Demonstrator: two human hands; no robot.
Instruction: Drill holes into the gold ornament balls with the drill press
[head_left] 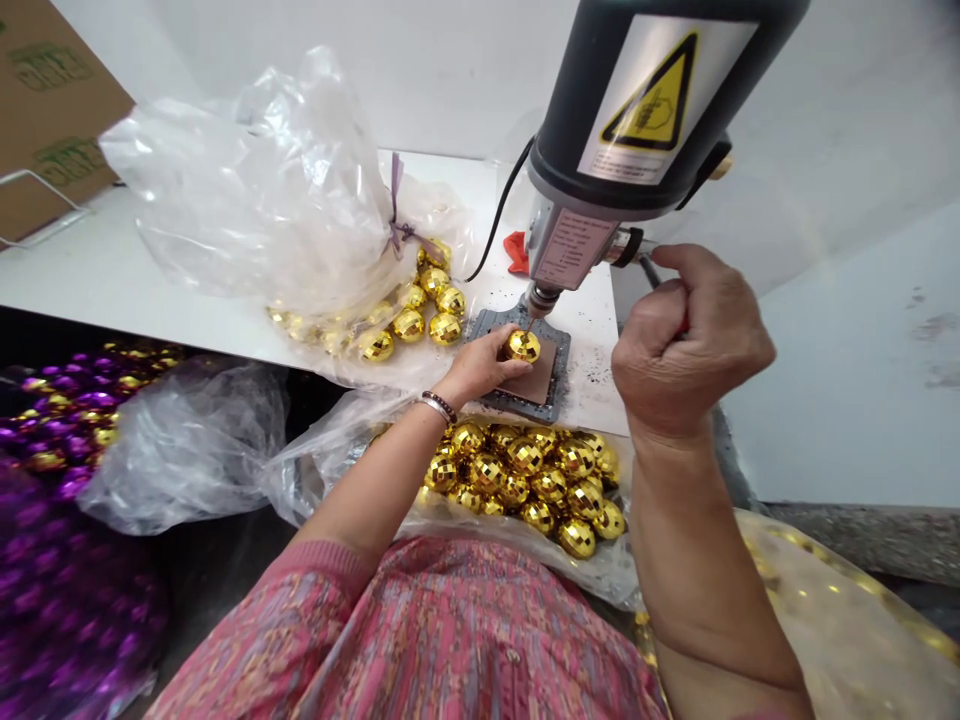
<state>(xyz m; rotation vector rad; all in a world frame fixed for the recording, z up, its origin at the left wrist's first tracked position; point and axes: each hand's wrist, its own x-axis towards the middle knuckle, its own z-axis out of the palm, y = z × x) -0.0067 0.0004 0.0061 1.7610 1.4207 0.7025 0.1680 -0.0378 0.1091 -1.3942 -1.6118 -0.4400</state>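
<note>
A shiny gold mirrored ball (523,346) rests over a brown board (536,383) on the drill press base (560,375). My left hand (484,362) grips that ball from its left side, fingers behind and thumb in front. Straight above it hangs the drill press (574,240), its thin bit pointing down at the top of the ball; whether the bit has gone in I cannot tell. Over at the right, my right hand (686,340) is closed round the feed handle (651,270) of the press, most of which the fingers hide.
Several gold balls (525,455) fill a clear plastic bag at the table's front edge. More lie at the mouth of a tied plastic bag (262,190) on the white table (187,255). Purple and gold balls (67,420) sit lower left. A black cable (504,205) runs behind.
</note>
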